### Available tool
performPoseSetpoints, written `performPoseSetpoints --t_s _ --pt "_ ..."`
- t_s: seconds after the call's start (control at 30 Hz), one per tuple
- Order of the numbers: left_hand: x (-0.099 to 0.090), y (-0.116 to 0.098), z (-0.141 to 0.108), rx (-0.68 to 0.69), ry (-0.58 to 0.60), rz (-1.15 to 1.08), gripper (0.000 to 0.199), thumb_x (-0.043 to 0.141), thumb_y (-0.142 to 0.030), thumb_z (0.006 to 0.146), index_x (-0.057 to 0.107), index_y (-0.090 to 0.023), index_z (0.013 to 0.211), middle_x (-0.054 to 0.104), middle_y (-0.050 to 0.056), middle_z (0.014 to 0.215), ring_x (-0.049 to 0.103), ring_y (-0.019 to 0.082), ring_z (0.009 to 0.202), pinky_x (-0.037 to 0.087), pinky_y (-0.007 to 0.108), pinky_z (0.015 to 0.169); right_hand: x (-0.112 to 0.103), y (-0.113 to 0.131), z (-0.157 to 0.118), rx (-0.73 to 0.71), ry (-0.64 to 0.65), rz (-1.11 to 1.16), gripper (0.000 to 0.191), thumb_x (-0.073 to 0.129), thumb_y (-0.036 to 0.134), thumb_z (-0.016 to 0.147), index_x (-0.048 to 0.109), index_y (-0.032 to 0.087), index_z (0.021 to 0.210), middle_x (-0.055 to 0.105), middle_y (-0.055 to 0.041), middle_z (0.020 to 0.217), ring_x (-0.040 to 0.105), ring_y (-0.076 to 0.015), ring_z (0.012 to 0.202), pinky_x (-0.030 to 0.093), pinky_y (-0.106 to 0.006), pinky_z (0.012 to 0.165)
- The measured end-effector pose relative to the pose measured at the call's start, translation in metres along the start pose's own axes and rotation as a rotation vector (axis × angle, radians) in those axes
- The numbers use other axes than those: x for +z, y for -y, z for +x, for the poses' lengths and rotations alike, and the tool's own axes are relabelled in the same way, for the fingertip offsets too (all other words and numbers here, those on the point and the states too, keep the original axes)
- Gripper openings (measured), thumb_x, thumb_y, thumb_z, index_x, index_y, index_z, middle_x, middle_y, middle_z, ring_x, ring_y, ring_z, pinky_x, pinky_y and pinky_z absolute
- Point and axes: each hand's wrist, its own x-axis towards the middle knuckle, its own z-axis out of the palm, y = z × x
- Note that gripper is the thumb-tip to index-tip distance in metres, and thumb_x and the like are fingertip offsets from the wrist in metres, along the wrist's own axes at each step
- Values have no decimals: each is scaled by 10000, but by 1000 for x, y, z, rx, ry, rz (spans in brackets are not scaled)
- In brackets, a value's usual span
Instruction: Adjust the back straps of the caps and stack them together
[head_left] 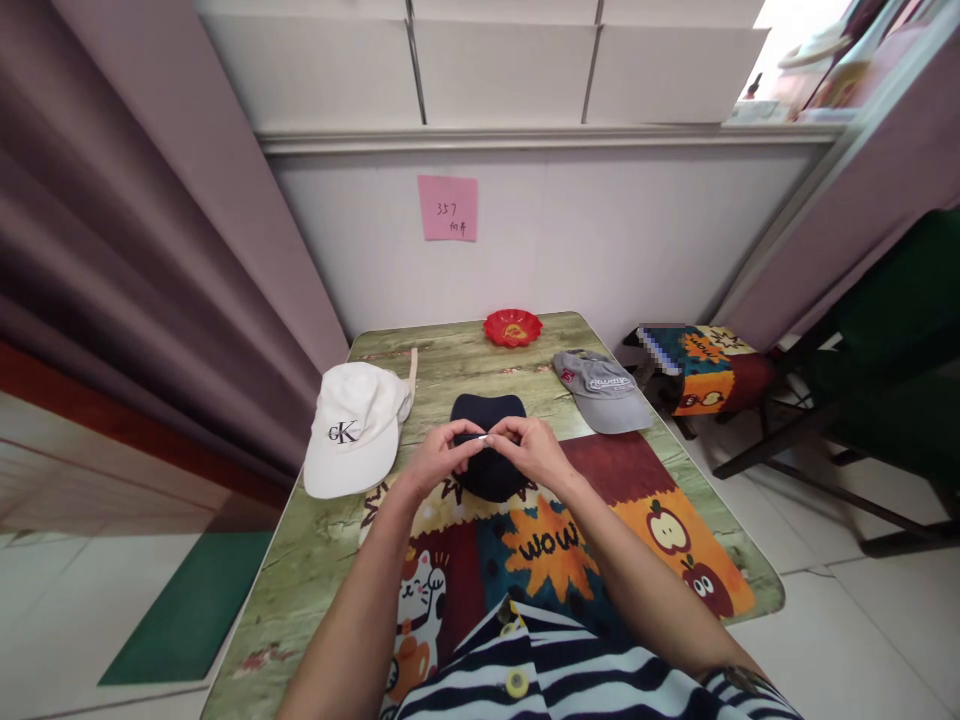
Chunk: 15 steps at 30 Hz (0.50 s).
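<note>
Navy fabric is showing just below the middle of the frame, where a dark cap [489, 408] is lying between your two hands, its lower part sitting over the upper edge of a patterned mat [611, 462]. Your left hand [444, 452] is reaching in from the lower left, and its thumb and fingers are pinching together on a thin strap [471, 436] at the cap. Your right hand [531, 448] is coming in from the lower right, its thumb and fingers closing on the same strap, so that your fingertips are almost meeting near a small pale spot; whether they are touching each other, you cannot tell.

At the left of the frame, a white cap [358, 415] with dark letters is resting on the green, wood-look surface [289, 580], its brim pointing toward the lower left and its pale strap standing out at the upper right. To the right of your hands, a grey cap [602, 390] is lying near the surface's right edge, brim toward the lower right. A red scalloped dish [512, 328] is sitting near the far edge, and above it, slightly left, a pink note [448, 208] is sticking to the wall.
</note>
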Motion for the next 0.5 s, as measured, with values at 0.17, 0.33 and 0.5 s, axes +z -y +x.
performPoseSetpoints --t_s 0.17,0.33,0.5 --pt "-7 0 -2 -74 -66 -75 303 726 -447 779 649 -168 871 450 -73 452 389 76 408 272 191 431 -6 -12 3 17 36 46 302 609 449 867 737 183 801 634 8 643 508 -122 591 336 -231 567" --pt "-16 -1 -5 -100 -67 -189 272 737 -425 779 642 -176 833 436 -77 436 366 64 383 229 191 418 -19 -23 6 -18 115 133 418 456 461 956 762 189 867 711 -28 810 617 -173 786 428 -256 716" --pt "-26 2 -6 -103 -10 -191 250 730 -400 788 668 -159 808 469 -60 434 359 54 389 237 193 439 -25 -28 4 2 244 242 329 632 475 854 758 187 952 715 -29 871 612 -181 822 437 -272 747"
